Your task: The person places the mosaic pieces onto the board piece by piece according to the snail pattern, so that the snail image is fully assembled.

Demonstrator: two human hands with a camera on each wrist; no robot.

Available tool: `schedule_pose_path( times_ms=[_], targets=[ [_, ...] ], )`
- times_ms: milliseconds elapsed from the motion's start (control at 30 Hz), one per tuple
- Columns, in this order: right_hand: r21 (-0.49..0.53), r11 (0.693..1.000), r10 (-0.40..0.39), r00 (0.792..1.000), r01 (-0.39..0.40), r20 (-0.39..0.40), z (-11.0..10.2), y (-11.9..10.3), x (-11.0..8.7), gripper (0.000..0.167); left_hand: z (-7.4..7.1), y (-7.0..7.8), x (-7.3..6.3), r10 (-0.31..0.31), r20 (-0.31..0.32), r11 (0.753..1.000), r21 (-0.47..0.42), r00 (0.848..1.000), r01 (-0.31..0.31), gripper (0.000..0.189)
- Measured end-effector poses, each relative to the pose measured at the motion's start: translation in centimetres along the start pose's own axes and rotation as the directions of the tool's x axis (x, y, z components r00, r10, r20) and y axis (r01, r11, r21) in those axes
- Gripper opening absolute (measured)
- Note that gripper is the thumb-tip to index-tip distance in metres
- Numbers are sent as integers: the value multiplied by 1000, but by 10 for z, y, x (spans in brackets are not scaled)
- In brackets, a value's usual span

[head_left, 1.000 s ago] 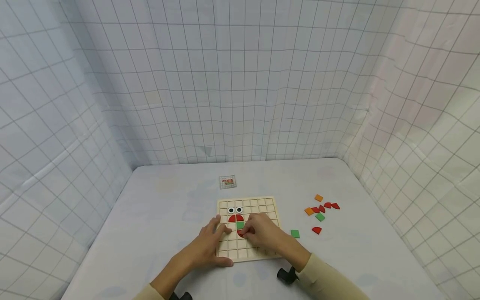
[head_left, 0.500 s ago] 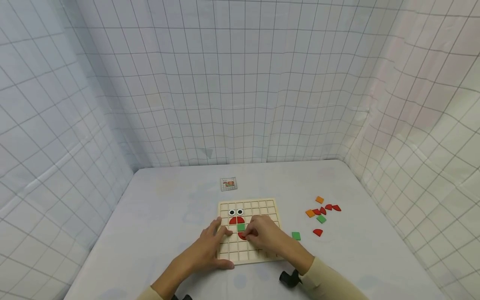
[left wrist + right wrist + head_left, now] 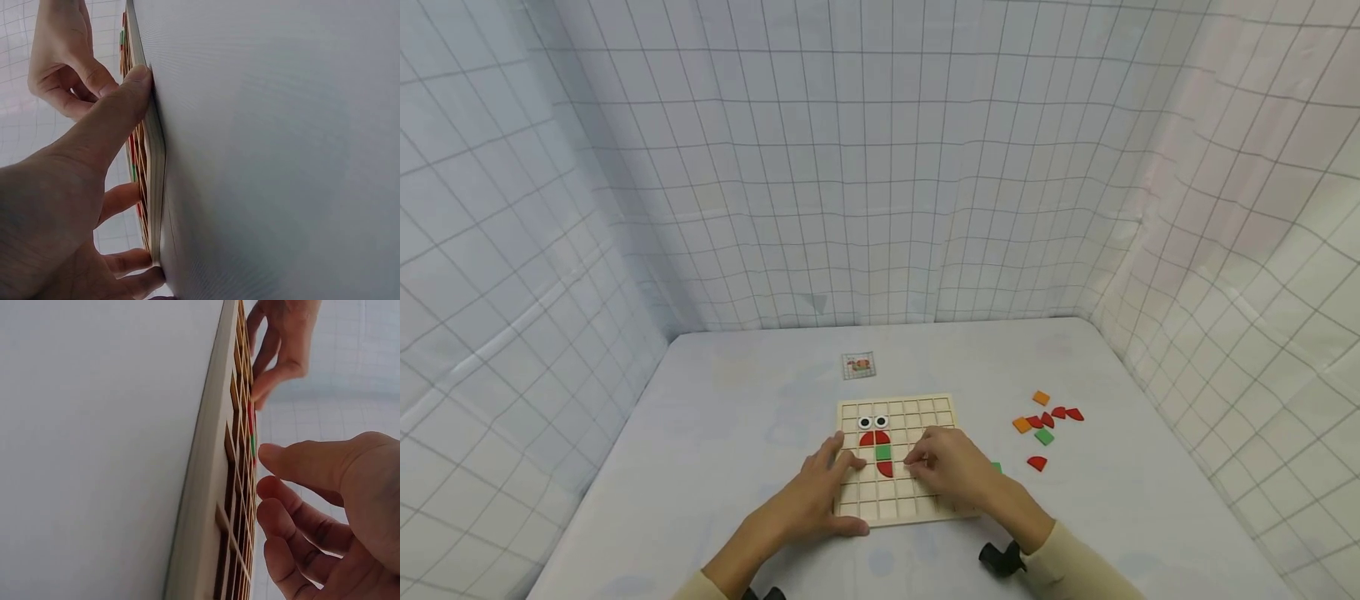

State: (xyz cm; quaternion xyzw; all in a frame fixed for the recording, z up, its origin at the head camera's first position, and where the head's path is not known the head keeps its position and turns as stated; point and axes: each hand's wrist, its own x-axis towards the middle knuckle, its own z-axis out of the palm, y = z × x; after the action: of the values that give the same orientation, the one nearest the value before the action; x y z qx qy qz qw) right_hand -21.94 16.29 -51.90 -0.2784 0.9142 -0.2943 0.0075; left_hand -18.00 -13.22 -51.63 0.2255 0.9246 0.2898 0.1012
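Note:
A cream grid board [image 3: 925, 497] lies on the table. On it sit two eye discs [image 3: 873, 422], two red quarter-round tiles [image 3: 875, 437] side by side, a green square tile [image 3: 883, 452] and a red quarter-round tile [image 3: 885, 469] below that. My left hand [image 3: 816, 492] rests spread on the board's left side, its thumb against the front edge in the left wrist view. Just above the grid, right of the lowest red tile, is my right hand [image 3: 951, 467]. The right wrist view shows its thumb and bent fingers apart, with nothing between them.
Loose red quarter-round tiles [image 3: 1037, 463], orange square tiles [image 3: 1041, 397] and a green square tile [image 3: 1044, 437] lie right of the board. Another green tile [image 3: 996, 467] is partly behind the right hand. A small picture card [image 3: 858, 365] lies behind the board.
My right hand has let go of the lowest red quarter-round tile and moved right, leaving that tile in its cell. The left hand has stayed in place on the board.

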Motion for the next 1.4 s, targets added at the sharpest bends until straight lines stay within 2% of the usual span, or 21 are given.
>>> schedule_pose_path(
  times_ms=[267,500,833,1100,1400],
  targets=[
    [22,999,39,999,-39,-9,-22,25,-23,16,2,-1,-2,-12,6,1000,-21,1000,12,89],
    [25,999,37,999,-37,16,-46,51,-43,33,-9,-2,-4,-26,47,1000,1,999,26,94],
    [-14,996,88,996,-87,34,-60,79,-68,44,-19,-23,-9,26,82,1000,-1,996,-25,106],
    [-12,997,81,997,-81,-4,-63,89,-81,34,-27,-27,-6,32,112,999,-10,993,-31,107],
    [9,998,59,998,-59,-9,-63,96,-80,24,-29,-24,-3,0,140,1000,9,990,-2,107]
  ],
)
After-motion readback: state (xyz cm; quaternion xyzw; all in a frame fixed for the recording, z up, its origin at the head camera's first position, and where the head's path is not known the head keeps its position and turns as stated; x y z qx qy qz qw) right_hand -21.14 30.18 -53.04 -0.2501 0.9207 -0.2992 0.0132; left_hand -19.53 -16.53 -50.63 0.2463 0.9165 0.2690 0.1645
